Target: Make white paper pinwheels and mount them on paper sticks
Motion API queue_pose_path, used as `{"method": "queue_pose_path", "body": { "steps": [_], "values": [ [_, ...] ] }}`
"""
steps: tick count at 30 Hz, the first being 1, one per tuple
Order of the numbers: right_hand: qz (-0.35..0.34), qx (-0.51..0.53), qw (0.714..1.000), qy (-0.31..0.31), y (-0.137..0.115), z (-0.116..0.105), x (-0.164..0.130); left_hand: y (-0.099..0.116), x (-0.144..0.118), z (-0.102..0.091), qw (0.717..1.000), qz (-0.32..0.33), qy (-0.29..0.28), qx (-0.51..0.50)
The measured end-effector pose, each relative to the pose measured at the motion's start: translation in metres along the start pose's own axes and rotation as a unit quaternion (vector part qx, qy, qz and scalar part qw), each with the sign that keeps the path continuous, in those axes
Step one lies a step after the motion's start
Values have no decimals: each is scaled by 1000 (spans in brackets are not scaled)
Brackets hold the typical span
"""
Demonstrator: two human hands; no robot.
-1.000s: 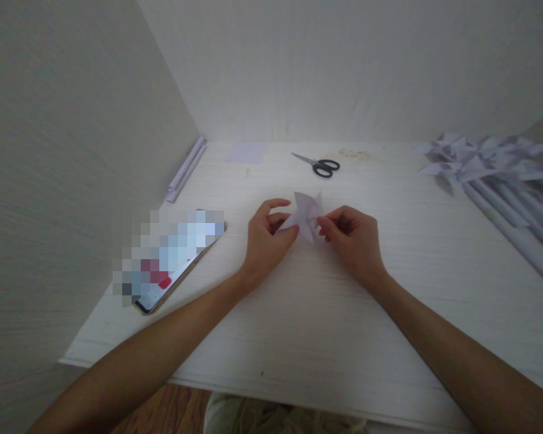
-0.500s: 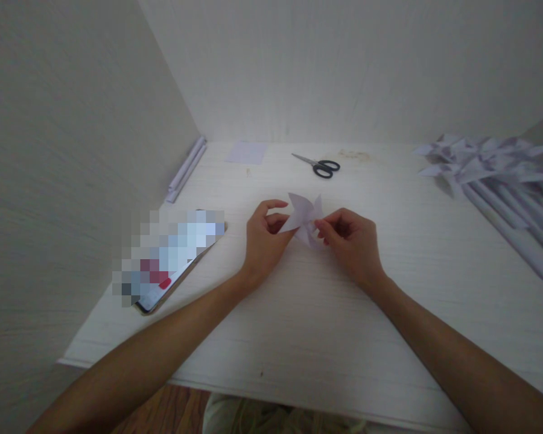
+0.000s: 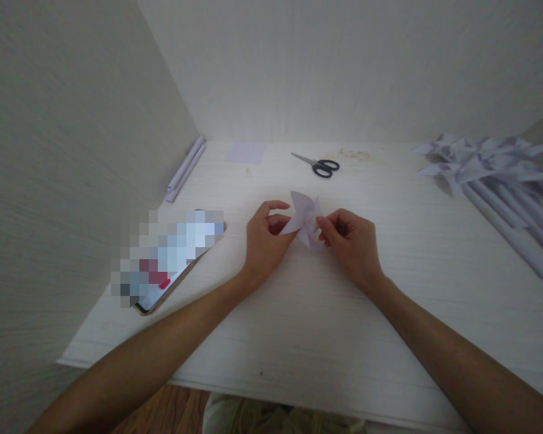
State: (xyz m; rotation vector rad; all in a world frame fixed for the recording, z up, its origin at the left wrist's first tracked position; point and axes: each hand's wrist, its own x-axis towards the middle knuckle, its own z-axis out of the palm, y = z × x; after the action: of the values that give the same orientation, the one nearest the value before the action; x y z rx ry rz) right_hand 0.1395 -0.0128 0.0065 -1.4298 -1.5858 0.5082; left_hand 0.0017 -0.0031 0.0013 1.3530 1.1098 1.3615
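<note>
Two bare hands: left hand [image 3: 265, 241], right hand [image 3: 350, 244]. One small white folded-paper pinwheel head [image 3: 304, 218] between them. One pair black-handled metal scissors [image 3: 319, 164]. One flat pale square paper sheet [image 3: 245, 152]. One phone with blurred screen [image 3: 169, 259]. Two rolled white paper sticks [image 3: 185, 169] by left wall. One pile finished white paper pinwheels on sticks [image 3: 498, 175], count unclear. One white table [image 3: 298, 325].

I see a pale lilac paper pinwheel [image 3: 305, 220], black-handled scissors [image 3: 319, 164], a white wood-grain table [image 3: 326, 313], more lilac pinwheels [image 3: 489, 158], and a pale lilac paper square [image 3: 245, 152].
</note>
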Motion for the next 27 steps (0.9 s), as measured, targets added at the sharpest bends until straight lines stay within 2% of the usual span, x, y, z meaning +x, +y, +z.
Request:
{"method": "queue_pose_path", "body": {
  "steps": [9, 19, 27],
  "values": [
    [-113, -66, 991, 6, -2, 1, -6, -2, 2, -2, 1000, -3, 9, 5],
    [-83, -124, 989, 14, -2, 2, -3, 1, 0, 0, 1000, -6, 6, 2],
    [-117, -135, 984, 13, 0, 3, -5, -1, 2, -1, 1000, -9, 10, 8]
  ]
}}
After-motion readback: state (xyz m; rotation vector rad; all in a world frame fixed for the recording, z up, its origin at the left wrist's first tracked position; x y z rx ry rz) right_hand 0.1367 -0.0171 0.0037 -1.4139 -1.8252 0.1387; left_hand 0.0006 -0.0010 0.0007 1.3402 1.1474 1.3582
